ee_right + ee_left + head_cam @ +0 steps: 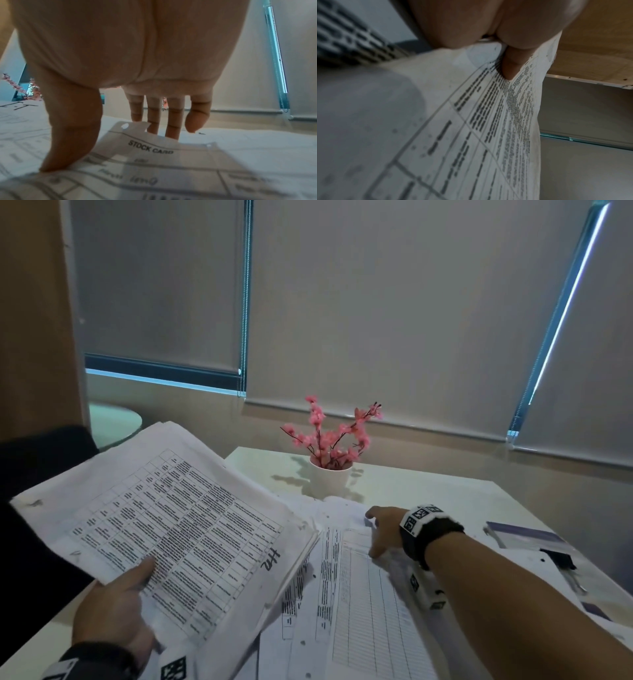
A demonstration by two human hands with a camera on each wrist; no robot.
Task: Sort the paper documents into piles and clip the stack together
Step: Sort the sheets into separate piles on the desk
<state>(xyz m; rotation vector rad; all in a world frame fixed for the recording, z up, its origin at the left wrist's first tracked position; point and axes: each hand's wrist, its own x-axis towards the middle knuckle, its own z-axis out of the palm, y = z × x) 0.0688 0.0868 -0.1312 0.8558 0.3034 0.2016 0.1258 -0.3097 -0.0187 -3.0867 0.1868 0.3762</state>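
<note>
Left hand [113,611] grips the paper stack [178,518]; right hand [383,529] fingers [173,121] spread flat on the stock card [171,162]

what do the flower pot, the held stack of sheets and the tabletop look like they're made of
Flower pot: smooth white, faintly glossy, likely ceramic or plastic; the look leaves it open.
Held stack of sheets: thin matte printed paper; it bends where the left hand grips it and its corners are worn.
Tabletop: smooth pale surface with a soft sheen, probably laminate, though I cannot be sure.
</note>
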